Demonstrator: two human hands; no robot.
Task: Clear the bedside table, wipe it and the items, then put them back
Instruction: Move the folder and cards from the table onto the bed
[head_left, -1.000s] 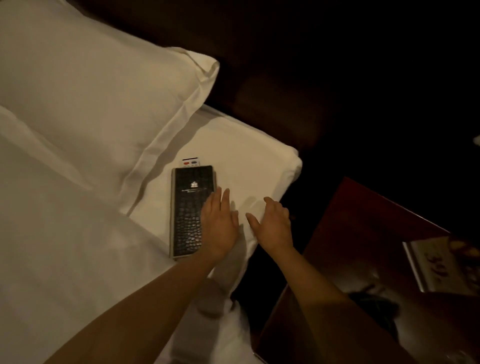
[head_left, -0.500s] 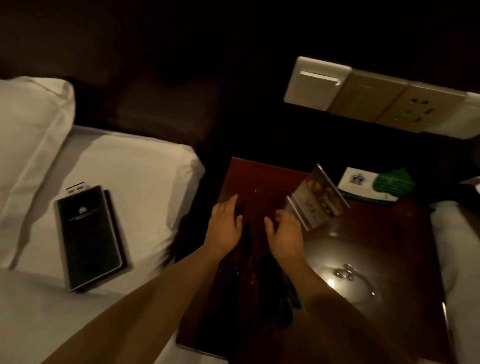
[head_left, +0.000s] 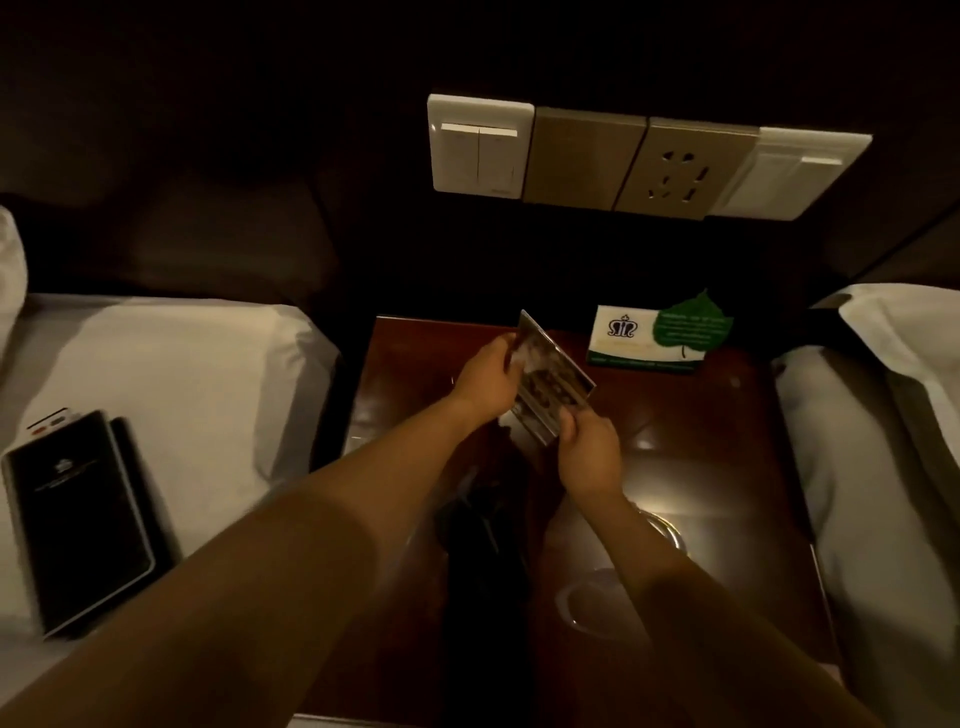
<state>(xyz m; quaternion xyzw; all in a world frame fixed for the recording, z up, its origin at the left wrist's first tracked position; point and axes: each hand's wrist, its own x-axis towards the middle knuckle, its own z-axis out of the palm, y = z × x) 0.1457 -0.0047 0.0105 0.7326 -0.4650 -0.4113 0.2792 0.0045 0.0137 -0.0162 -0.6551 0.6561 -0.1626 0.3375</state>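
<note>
A dark glossy wooden bedside table (head_left: 701, 467) stands between two beds. Above its middle, both my hands hold a clear acrylic photo card stand (head_left: 553, 382): my left hand (head_left: 488, 379) grips its far left edge and my right hand (head_left: 589, 452) grips its near corner. A white and green leaf card (head_left: 660, 338) stands at the table's back right. A dark cloth (head_left: 483, 525) lies on the table under my arms. A black leather folder (head_left: 83, 519) with a remote tucked under it lies on the left bed.
A wall panel with switches and a socket (head_left: 644, 161) hangs above the table. The left bed's white sheet (head_left: 197, 374) and the right bed's bedding (head_left: 872, 441) flank the table closely. A glass ashtray (head_left: 608, 597) sits near the table's front, dimly seen.
My view swung from the left bed to the table. Both hands left the folder on the bed, crossed to the table and took hold of the photo card stand.
</note>
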